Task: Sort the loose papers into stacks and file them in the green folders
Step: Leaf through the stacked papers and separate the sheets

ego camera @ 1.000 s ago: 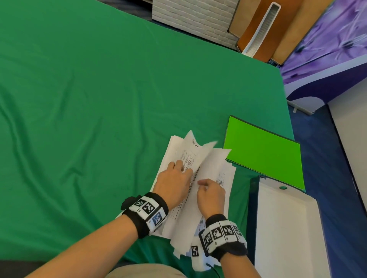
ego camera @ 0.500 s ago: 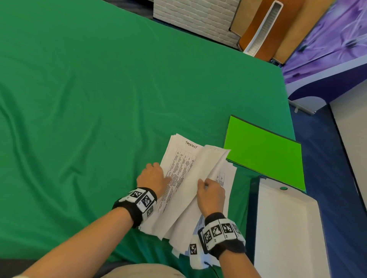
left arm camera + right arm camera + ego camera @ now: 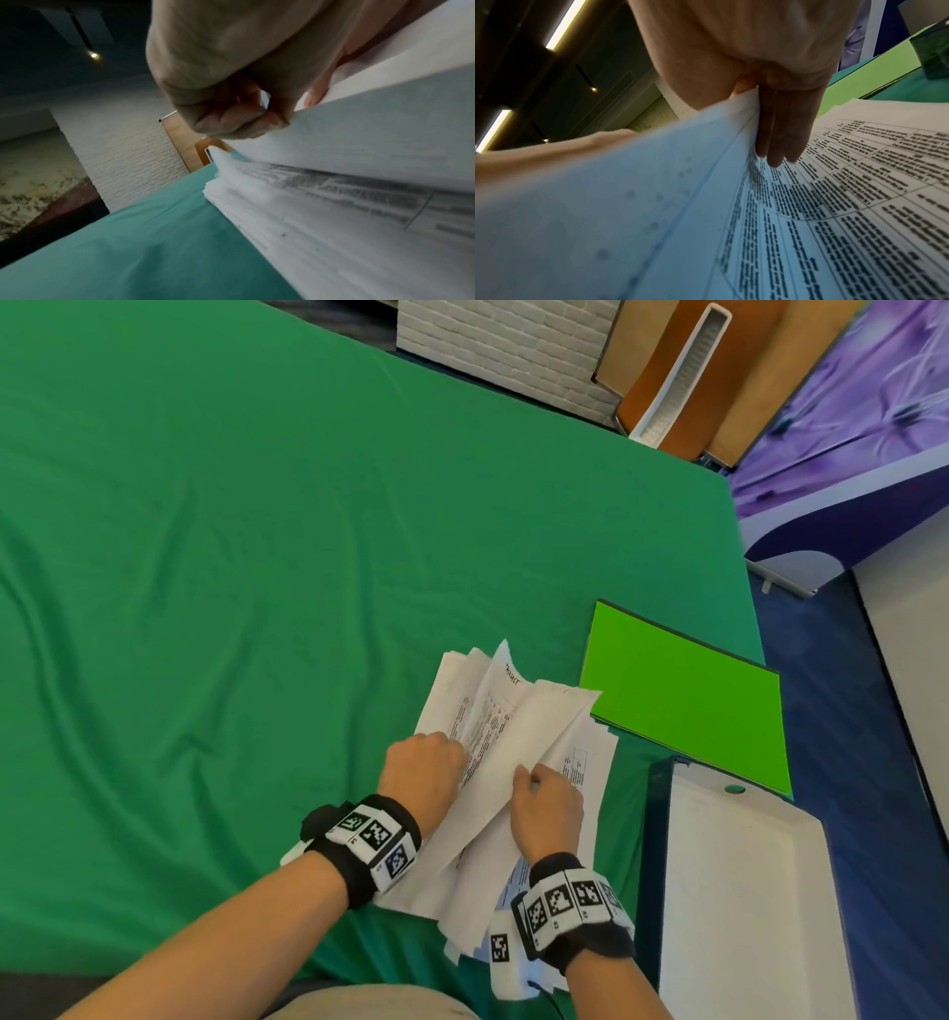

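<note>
Pinching lifted sheets, both hands' fingers [image 3: 239, 119] hide in the papers [image 3: 518, 742]; print blurred.

Handwritten word atop top paper [image 3: 506, 690], maybe "PROJECT"; other print unreadable.

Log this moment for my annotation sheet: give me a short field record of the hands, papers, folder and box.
left hand: pinches the edge of lifted sheets in the paper pile
right hand: holds a raised sheet, fingers under it
paper pile: loose, fanned, unsorted, on the green cloth
green folder: closed, flat, beyond and right of the papers
white box: lies at the table's right edge
filing: not yet begun
</note>
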A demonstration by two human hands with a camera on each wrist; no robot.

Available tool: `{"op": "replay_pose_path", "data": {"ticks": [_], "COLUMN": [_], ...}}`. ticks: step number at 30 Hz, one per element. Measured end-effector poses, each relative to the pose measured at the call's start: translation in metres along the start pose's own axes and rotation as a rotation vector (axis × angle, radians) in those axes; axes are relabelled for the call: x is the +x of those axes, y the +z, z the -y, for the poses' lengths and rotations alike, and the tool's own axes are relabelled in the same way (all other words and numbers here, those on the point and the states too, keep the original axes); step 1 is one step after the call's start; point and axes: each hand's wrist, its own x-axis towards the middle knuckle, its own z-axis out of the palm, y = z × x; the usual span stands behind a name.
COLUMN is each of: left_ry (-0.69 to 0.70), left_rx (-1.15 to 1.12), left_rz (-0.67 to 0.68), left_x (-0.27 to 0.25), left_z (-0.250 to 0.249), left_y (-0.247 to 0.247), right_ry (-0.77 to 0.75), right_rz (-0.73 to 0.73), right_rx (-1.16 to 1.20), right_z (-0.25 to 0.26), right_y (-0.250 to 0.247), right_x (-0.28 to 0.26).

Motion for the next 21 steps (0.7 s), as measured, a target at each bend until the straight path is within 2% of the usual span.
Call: {"op": "replay_pose_path", "data": {"ticks": [4,7,9,11,13,15,18,21], "left_ry": [0.181,0.252,0.243,0.102,-0.165,-0.343,-0.355,-0.294], "left_rx": [-0.223,-0.426,-0.529,-0.558,-0.485,-0.346,-0.325,-0.324], "left_rz": [-0.063,0.004,0.053,0.022,-0.012,0.103,0.216,0.161], "left_x": [-0.003,-0.005,-0.004,-0.001,0.002,0.005,0.006,0.008], "left_z": [-0.009,-0.012,-0.012,-0.007,0.004,0.018,0.033,0.042], "left_y": [0.006,0.007,0.009,0.014,0.019,0.027,0.041,0.046], "right_ry": [-0.007,0.007,0.007,0.005,0.033,0.043,0.046,0.042], "right_rz": [0.009,0.050,0.049,0.040,0.036,0.023,0.021,0.021], "right_rx": [0.058,0.047,0.038,0.013,-0.004,0.005,-0.013,-0.021], "right_z": [0.006,0.010,0.005,-0.001,-0.004,-0.003,-0.003,-0.003], "right_y": [-0.003,-0.003,-0.001,0.002,0.002,0.000,-0.001,0.000], "right_x": [-0.003,-0.006,-0.004,-0.001,0.000,0.000,0.000,0.000]}}
